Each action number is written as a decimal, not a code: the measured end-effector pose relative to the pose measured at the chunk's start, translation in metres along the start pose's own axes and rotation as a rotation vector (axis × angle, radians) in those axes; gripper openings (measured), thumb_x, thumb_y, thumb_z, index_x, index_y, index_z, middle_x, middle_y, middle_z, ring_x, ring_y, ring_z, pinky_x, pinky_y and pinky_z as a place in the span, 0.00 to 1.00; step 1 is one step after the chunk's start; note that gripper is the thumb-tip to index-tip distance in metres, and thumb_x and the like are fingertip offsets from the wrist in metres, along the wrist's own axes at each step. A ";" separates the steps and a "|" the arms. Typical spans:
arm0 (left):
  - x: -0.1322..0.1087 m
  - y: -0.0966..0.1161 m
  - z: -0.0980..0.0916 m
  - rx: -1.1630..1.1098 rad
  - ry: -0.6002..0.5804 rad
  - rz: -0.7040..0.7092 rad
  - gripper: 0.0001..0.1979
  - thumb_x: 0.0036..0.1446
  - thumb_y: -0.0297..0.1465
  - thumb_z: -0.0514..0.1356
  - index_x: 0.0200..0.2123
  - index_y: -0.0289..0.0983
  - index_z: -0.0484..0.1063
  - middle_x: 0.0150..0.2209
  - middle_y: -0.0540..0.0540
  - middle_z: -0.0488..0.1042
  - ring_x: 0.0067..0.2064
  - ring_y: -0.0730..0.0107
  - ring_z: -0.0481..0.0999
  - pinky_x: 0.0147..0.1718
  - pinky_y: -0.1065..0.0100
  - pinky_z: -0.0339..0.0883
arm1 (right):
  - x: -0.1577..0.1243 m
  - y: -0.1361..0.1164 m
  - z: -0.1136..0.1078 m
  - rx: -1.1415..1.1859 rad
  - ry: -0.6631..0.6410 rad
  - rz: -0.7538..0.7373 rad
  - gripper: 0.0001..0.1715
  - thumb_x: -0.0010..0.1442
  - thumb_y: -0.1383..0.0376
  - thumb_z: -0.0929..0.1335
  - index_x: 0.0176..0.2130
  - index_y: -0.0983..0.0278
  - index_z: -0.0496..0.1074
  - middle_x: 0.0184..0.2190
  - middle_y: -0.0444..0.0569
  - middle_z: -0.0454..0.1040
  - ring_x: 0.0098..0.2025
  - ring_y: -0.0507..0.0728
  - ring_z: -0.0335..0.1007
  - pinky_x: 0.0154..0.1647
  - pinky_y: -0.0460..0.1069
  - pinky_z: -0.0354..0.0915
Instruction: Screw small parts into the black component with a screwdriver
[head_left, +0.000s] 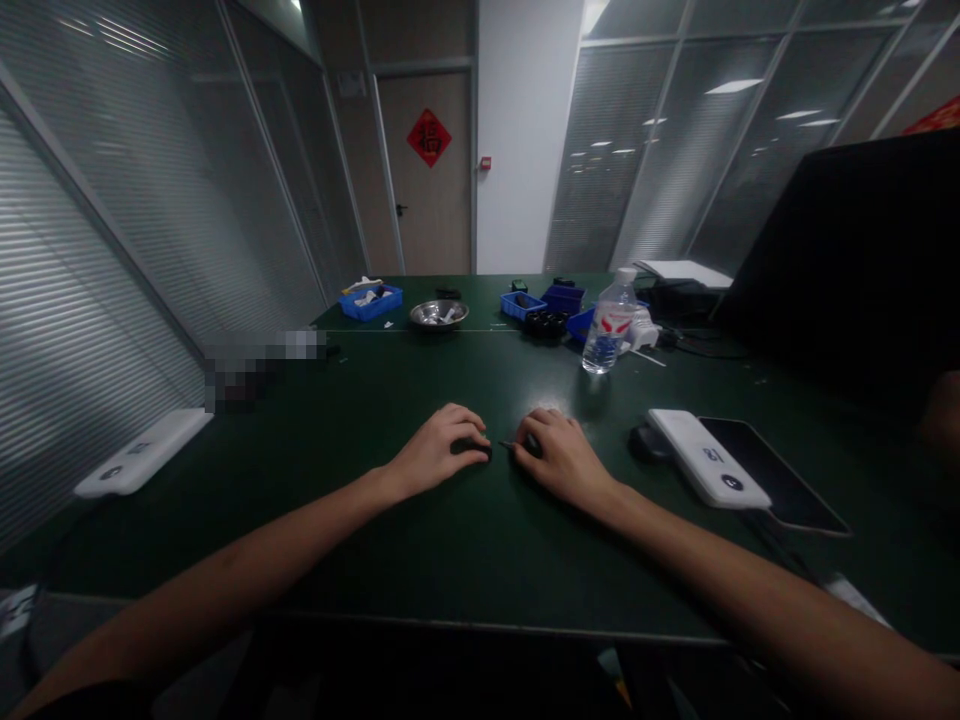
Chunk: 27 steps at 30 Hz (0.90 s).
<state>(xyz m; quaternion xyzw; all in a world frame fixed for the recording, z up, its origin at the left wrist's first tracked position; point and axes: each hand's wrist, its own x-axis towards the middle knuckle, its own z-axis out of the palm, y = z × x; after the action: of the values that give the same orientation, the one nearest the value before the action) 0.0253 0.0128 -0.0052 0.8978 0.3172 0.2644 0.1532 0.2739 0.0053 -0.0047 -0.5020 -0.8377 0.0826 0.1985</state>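
Note:
Both of my hands rest on the dark green table [420, 540], close together near its middle. My left hand [442, 450] is curled over a small black part [474, 449] that shows under its fingertips. My right hand [559, 455] is closed round a thin dark tool [510, 445] whose tip points left toward the black part. The tool's tip and the black part are a small gap apart. Too dark to tell what the part is.
A white power bank [709, 457] lies on a dark phone [772, 485] at the right, another white device [142, 452] at the left. A water bottle [609, 322], blue bins [371, 301] [562, 298], a metal bowl [439, 314] stand farther back. A black monitor [862, 250] stands right.

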 end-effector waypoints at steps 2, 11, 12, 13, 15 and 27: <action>0.001 -0.006 -0.001 -0.031 0.010 -0.043 0.07 0.64 0.34 0.63 0.44 0.41 0.78 0.52 0.45 0.74 0.58 0.59 0.69 0.56 0.55 0.65 | 0.000 -0.001 -0.002 0.008 -0.008 -0.004 0.08 0.65 0.60 0.67 0.39 0.61 0.73 0.43 0.51 0.73 0.48 0.61 0.66 0.48 0.55 0.59; -0.005 -0.012 -0.016 0.017 -0.153 -0.034 0.15 0.70 0.32 0.54 0.57 0.42 0.72 0.53 0.44 0.75 0.54 0.62 0.74 0.54 0.58 0.68 | 0.000 0.000 -0.002 0.009 0.006 -0.012 0.08 0.65 0.60 0.67 0.38 0.61 0.74 0.43 0.51 0.73 0.48 0.62 0.66 0.47 0.55 0.60; -0.008 -0.016 -0.021 0.019 -0.166 -0.043 0.15 0.70 0.32 0.54 0.57 0.42 0.72 0.53 0.44 0.75 0.54 0.62 0.74 0.54 0.58 0.68 | 0.000 0.000 -0.002 0.012 0.004 -0.016 0.08 0.65 0.60 0.67 0.39 0.61 0.74 0.43 0.51 0.73 0.48 0.61 0.66 0.47 0.55 0.60; -0.012 -0.021 -0.027 0.020 -0.174 -0.064 0.16 0.70 0.32 0.54 0.58 0.43 0.72 0.54 0.44 0.75 0.55 0.62 0.74 0.54 0.58 0.68 | 0.000 0.000 -0.003 0.016 0.004 -0.019 0.08 0.65 0.60 0.67 0.39 0.61 0.74 0.43 0.51 0.73 0.47 0.61 0.66 0.47 0.55 0.60; -0.023 -0.039 -0.043 0.022 -0.174 -0.146 0.16 0.69 0.33 0.55 0.57 0.44 0.72 0.55 0.45 0.74 0.55 0.62 0.74 0.53 0.59 0.69 | 0.000 0.000 -0.003 0.019 0.003 -0.017 0.08 0.65 0.60 0.67 0.39 0.61 0.74 0.43 0.51 0.73 0.47 0.61 0.66 0.47 0.55 0.60; -0.121 -0.193 -0.151 0.310 0.178 -0.630 0.19 0.60 0.38 0.62 0.51 0.35 0.77 0.53 0.45 0.77 0.53 0.56 0.74 0.57 0.56 0.64 | 0.001 -0.001 -0.002 0.001 0.004 -0.012 0.08 0.65 0.60 0.67 0.39 0.61 0.74 0.43 0.51 0.73 0.47 0.61 0.67 0.48 0.56 0.60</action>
<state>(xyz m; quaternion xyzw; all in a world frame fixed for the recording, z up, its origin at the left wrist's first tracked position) -0.2352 0.0949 -0.0135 0.7420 0.6268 0.2301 0.0608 0.2736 0.0056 -0.0022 -0.4971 -0.8402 0.0812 0.2008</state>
